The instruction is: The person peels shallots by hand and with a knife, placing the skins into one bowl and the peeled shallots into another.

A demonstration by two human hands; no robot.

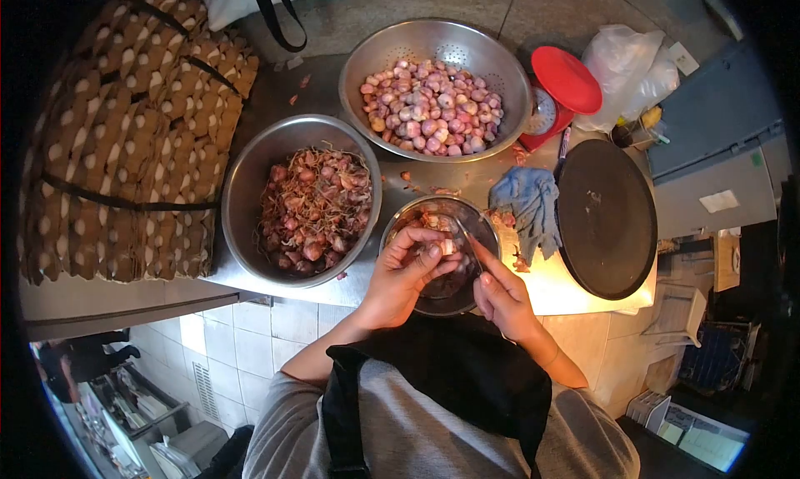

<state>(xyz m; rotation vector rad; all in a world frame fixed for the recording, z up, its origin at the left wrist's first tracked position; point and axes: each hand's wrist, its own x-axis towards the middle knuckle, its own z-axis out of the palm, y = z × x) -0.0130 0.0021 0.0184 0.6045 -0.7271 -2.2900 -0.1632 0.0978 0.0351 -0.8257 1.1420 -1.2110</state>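
My left hand (402, 272) pinches a partly peeled shallot (447, 246) between thumb and fingers. In my right hand (508, 300) is a small knife (464, 234), its blade pointing up and left beside the shallot. Both hands are over a small metal bowl (496, 229) with peelings in it, partly hidden by them. To the left stands a steel bowl (236, 221) of unpeeled shallots (312, 217) with stringy roots. Behind, a large steel colander (354, 71) holds many peeled pink shallots (433, 108).
A blue-grey cloth (529, 204) and a round black pan (607, 221) lie to the right. Behind them are a red scale (567, 79) and a plastic bag (621, 67). Strapped egg trays (133, 146) are stacked at left. Another person (79, 358) shows at lower left.
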